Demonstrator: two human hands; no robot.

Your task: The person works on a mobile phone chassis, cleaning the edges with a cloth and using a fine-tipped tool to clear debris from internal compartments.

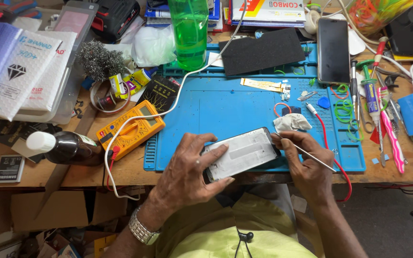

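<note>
My left hand (187, 169) grips an opened phone body (242, 154) with a pale grey inner frame, holding it tilted over the near edge of the blue work mat (225, 110). My right hand (307, 167) pinches a thin metal probe (311, 154) like a pen. The probe's tip touches the phone's upper right corner. A crumpled white wipe (291, 122) lies on the mat just beyond that corner.
A yellow multimeter (132, 128) lies left of the mat, a dark brown bottle (65, 148) further left. A green spray bottle (189, 31), a black foam pad (262, 50) and a black phone (333, 50) stand behind. Screwdrivers and pens (383, 124) crowd the right side.
</note>
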